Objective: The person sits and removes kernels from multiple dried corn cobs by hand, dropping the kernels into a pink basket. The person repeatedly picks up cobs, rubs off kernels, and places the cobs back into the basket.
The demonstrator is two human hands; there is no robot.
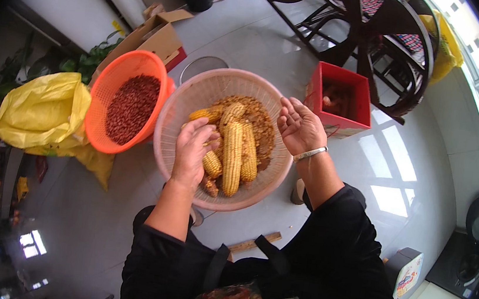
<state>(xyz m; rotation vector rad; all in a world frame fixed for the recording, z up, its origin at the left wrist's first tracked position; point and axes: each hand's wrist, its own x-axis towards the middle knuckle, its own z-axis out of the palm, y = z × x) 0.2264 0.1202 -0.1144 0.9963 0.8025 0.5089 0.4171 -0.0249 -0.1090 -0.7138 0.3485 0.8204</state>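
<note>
A wide pinkish plastic basket (176,98) stands before me. Several yellow ears of corn (232,160) lie heaped in it, over a layer of loose corn kernels (267,137). My left hand (192,153) is over the basket's left side, beside the ears, with its fingers spread and nothing seen in them. It hides part of the ears on that side. At the basket's right rim my right hand (301,128) is raised, palm turned up and fingers loosely curled. It holds nothing, and a bracelet (310,153) circles its wrist.
An orange basket (99,102) of dark red beans or kernels (132,108) stands left, beside a yellow plastic bag (44,112). A cardboard box (163,37) is behind it. Farther right are a red box (341,112) containing cobs and a dark wooden table (363,35).
</note>
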